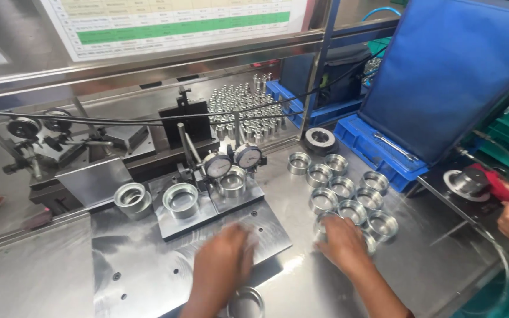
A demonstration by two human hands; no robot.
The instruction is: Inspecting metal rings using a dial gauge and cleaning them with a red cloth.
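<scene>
White and green chart sheet (172,23), seemingly behind glass, overhead

You stand at a steel bench (42,265) under bright, even light. A steel shelf rail (148,65) crosses above it, with a chart (172,20) behind. To your right a blue panel (449,70) leans over blue trays (378,153).

left hand (222,259): bare, no glove, ring or watch to be seen; outline smeared by motion blur
right hand (343,241): bare, no glove; knuckles and fingers sharper than the other hand's
forearms: both uncovered up to the frame's edge
sleeve (409,314): a sliver of dark red cloth at 5 o'clock, at the right arm's end
</scene>
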